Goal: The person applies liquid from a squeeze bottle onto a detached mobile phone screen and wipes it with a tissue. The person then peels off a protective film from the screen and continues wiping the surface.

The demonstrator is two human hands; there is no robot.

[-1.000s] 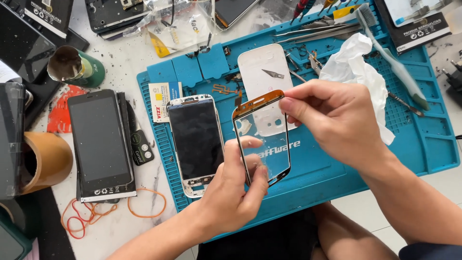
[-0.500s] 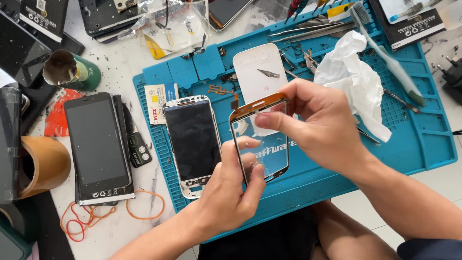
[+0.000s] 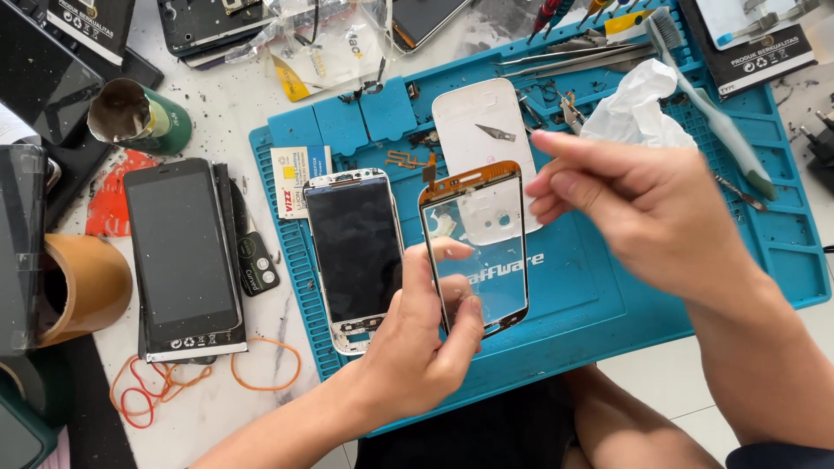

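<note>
Since half a second ago your right hand (image 3: 638,204) has let go of the top corner of the glass panel (image 3: 474,247) and drawn off to the right; it now hovers beside that edge with fingers loosely curled and pinching nothing. Your left hand (image 3: 426,347) alone carries the panel, thumb and fingers pressed together on its lower left edge, holding it upright above the blue mat (image 3: 608,295).

Handling it well probably means keeping your grip on the frame edge and off the clear area, so no smudges end up on the glass. Support it from below as you do now, and avoid bending it, because a thin sheet like this looks likely to crack under twist. Watch the small orange ribbon at the top edge; it looks easy to snag.

As for the panel itself, it is see-through, with a copper-orange rim, rounded corners and a darker bottom edge. Through it you can see the white back cover (image 3: 483,130) lying on the mat. Just to its left lies the phone with the dark screen (image 3: 354,252).
</note>
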